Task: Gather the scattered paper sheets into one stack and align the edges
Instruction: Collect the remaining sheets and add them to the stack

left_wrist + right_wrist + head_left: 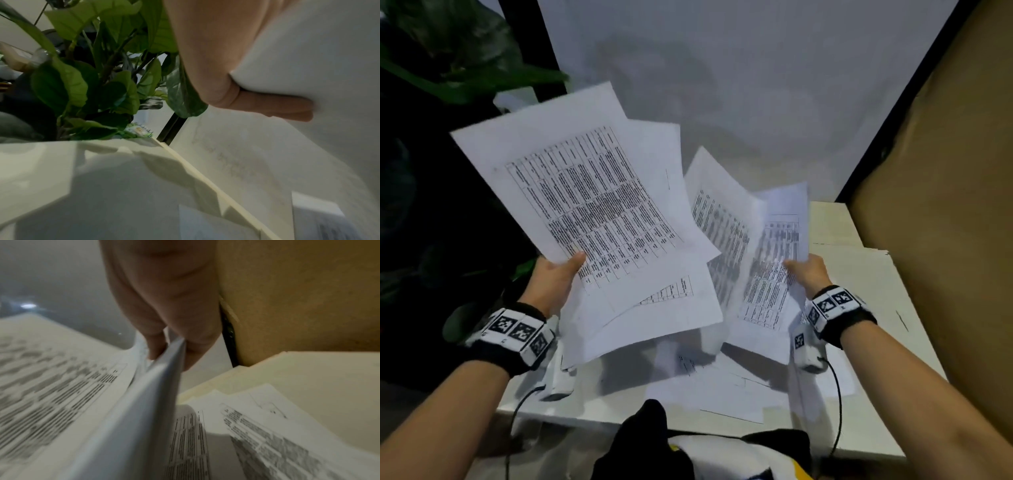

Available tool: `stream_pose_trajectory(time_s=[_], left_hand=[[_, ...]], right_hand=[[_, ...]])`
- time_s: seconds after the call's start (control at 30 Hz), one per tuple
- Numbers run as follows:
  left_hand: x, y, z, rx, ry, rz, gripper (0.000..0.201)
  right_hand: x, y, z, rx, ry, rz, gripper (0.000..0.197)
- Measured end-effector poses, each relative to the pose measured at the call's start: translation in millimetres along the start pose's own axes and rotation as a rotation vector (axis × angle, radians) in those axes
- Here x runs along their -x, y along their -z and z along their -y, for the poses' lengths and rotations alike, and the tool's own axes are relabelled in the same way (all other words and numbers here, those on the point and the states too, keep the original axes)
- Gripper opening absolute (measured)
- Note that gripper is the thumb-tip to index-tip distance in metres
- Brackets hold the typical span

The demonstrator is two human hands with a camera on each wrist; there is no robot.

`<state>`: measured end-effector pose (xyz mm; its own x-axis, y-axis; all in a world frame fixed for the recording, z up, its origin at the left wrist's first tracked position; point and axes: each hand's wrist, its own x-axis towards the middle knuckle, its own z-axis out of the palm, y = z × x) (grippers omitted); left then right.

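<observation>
My left hand [565, 274] pinches a fanned bundle of printed sheets [592, 205] held up above the table, thumb on top. From below, the left wrist view shows my fingers [287, 108] flat under the white paper [318, 56]. On the right, my right hand [803, 270] grips a second, bent bundle of sheets [750, 246]; in the right wrist view the thumb and fingers [197, 344] pinch its edge [156, 394]. More printed sheets [715, 383] lie loose on the white table [876, 428] beneath both bundles, also seen as sheets [267, 434] under my right hand.
A white wall [722, 85] rises behind the table and a brown board [945, 205] stands along its right side. A leafy plant [86, 73] sits off the left edge. Dark and yellow clothing [688, 452] is at the near edge.
</observation>
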<state>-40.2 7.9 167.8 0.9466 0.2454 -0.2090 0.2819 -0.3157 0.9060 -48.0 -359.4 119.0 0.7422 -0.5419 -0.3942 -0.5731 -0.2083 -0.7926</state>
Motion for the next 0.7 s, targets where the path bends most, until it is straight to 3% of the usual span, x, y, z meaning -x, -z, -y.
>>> stream_pose_trajectory(time_s=[0.13, 0.2, 0.4, 0.57, 0.7], left_hand=[[-4.2, -9.8, 12.8, -0.05, 0.054, 0.055, 0.057], [-4.7, -17.6, 16.6, -0.009, 0.048, 0.107, 0.048], [-26.7, -30.6, 35.5, 0.06, 0.104, 0.221, 0.043], [-33.8, -39.4, 34.9, 0.161, 0.167, 0.36, 0.045], [-28.9, -57.7, 29.0, 0.244, 0.201, 0.491, 0.034]], right_hand=[[6.1, 0.4, 3.4, -0.05, -0.068, 0.21, 0.052], [-3.0, -2.2, -0.3, 0.023, -0.07, 0.277, 0.046], [-23.3, -5.2, -5.9, -0.013, -0.127, 0.277, 0.039], [-18.5, -4.0, -5.2, -0.041, -0.199, 0.382, 0.033], [2.1, -14.8, 9.0, -0.113, -0.171, 0.488, 0.024]])
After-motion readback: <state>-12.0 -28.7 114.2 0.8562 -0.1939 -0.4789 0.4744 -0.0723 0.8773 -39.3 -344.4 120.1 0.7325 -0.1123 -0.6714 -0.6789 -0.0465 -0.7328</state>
